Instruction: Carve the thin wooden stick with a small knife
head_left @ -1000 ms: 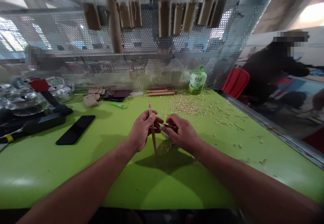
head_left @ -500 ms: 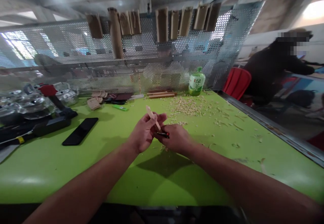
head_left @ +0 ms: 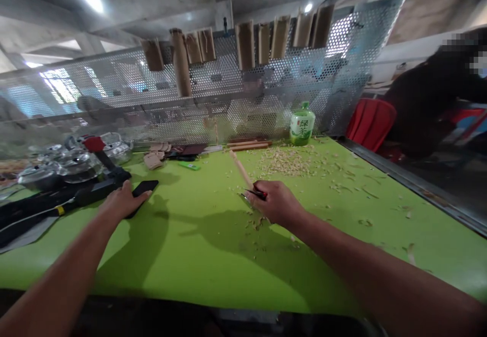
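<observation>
My left hand (head_left: pixel 124 201) reaches over a black smartphone (head_left: pixel 145 189) lying on the table, covering its left part. The thumb rests across the phone and the fingers stretch forward, apart. At centre, my right hand (head_left: pixel 279 201) is closed around a slim pale wooden stick (head_left: pixel 240 168) that points up and to the left. A small carving knife (head_left: pixel 256 193) with some red and black on it sits in the same grip, mostly hidden by the fingers. Wood shavings (head_left: pixel 256 223) lie beneath this hand.
Shavings (head_left: pixel 287 160) cover the green table (head_left: pixel 182 266) towards the right, near a green tea bottle (head_left: pixel 302 126). Metal kettles (head_left: pixel 78 167) and a red-topped tool (head_left: pixel 108 162) stand left. A perforated metal screen (head_left: pixel 213 86) rises behind. A person (head_left: pixel 426 88) sits right, by a red chair (head_left: pixel 371 124).
My left hand has let go of the wooden stick and moved left to the smartphone. My right hand keeps the stick and the knife. The view has shifted slightly.
</observation>
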`<state>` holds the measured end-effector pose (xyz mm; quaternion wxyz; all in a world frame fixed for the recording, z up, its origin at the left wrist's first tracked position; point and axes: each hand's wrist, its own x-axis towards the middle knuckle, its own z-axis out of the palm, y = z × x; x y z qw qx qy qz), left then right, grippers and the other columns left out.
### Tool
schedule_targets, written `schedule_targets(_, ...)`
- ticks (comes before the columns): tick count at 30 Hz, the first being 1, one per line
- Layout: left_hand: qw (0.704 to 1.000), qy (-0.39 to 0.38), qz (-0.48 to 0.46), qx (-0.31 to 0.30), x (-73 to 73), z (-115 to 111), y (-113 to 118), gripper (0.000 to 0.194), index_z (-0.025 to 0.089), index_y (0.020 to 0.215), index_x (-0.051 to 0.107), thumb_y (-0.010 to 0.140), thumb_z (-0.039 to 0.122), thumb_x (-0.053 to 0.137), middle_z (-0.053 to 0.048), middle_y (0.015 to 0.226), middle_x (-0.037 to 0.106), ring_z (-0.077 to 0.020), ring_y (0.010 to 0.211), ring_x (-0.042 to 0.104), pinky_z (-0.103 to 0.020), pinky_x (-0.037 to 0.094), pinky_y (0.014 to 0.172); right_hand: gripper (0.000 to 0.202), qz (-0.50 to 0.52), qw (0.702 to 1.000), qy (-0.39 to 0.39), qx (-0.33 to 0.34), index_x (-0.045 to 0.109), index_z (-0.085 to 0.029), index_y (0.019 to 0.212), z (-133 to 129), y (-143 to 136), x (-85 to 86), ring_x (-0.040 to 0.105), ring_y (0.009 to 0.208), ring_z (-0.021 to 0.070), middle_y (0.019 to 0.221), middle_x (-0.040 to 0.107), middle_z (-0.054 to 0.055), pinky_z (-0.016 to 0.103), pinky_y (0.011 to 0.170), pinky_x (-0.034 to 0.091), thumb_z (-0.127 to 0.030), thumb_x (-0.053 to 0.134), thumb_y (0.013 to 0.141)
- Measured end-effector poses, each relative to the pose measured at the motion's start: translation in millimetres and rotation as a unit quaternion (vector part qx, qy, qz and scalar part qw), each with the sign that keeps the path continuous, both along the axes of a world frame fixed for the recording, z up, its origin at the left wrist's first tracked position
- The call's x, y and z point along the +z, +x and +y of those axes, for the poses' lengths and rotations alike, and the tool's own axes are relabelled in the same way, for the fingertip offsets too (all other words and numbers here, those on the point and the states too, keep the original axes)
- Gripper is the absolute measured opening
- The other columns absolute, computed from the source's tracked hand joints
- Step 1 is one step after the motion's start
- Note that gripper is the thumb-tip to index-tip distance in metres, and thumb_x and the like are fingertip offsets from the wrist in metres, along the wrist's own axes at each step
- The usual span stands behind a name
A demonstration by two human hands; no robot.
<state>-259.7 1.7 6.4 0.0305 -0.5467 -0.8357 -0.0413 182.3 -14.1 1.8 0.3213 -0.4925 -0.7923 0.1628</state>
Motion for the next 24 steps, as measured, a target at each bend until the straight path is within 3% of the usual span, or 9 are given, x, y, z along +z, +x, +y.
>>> schedule_targets(3, 0.998, -0.048, -0.004, 0.052, -11.4, 2.2, 1.2, 0.091, 0.003, 0.141, 0.032, 0.081, 0.071, 0.038, -0.029, 0.124, 0.06, -0.0415, 0.113, 0.061, -0.045, 0.049, 0.086, 0.031, 0.007, 1.0, 0.009, 0.021, 0.055, -0.017, 0.064, 1.0, 0.0, -3.1, 0.04, 0.046, 0.0079, 0.055, 0.052, -0.002, 0.022, 0.045, 0.024, -0.039, 0.057, 0.086)
schedule_targets(7, 0.997, -0.045, 0.013, 0.053, -11.1, 9.1, 9.3, 0.09, 0.002, 0.146, 0.027, 0.081, 0.063, 0.043, -0.031, 0.125, 0.059, -0.0448, 0.108, 0.062, -0.047, 0.049, 0.08, 0.032, 0.013, 0.999, 0.003, 0.034, 0.053, -0.017, 0.063, 4.3, 2.3, -6.2, 0.039, 0.045, 0.0071, 0.054, 0.049, -0.002, 0.021, 0.045, 0.025, -0.039, 0.057, 0.086)
schedule_targets(12, 0.998, -0.044, 0.023, 0.045, -11.2, 14.5, 2.9, 0.084, 0.01, 0.148, 0.03, 0.083, 0.061, 0.042, -0.03, 0.129, 0.056, -0.0471, 0.114, 0.057, -0.049, 0.047, 0.081, 0.033, 0.005, 0.998, 0.017, 0.057, 0.052, -0.017, 0.064, 3.5, 4.0, -6.9, 0.038, 0.046, 0.007, 0.055, 0.048, -0.003, 0.021, 0.045, 0.025, -0.039, 0.056, 0.087)
schedule_targets(18, 0.998, -0.043, 0.025, 0.046, -13.1, 13.3, 6.3, 0.084, 0.014, 0.152, 0.024, 0.084, 0.06, 0.042, -0.027, 0.13, 0.058, -0.0431, 0.116, 0.056, -0.046, 0.047, 0.086, 0.03, -0.007, 0.995, 0.021, 0.1, 0.055, -0.016, 0.066, 1.0, 5.5, -7.3, 0.041, 0.047, 0.007, 0.056, 0.05, -0.002, 0.02, 0.046, 0.026, -0.036, 0.055, 0.088)
schedule_targets(24, 0.997, -0.035, 0.001, 0.066, -6.4, 5.3, 4.3, 0.102, 0.004, 0.154, 0.01, 0.082, 0.069, 0.041, -0.031, 0.134, 0.054, -0.045, 0.119, 0.056, -0.049, 0.046, 0.09, 0.029, -0.019, 0.99, 0.027, 0.135, 0.059, -0.015, 0.07, 1.6, 7.0, -7.8, 0.042, 0.047, 0.0073, 0.058, 0.053, 0.0, 0.022, 0.047, 0.027, -0.036, 0.054, 0.089)
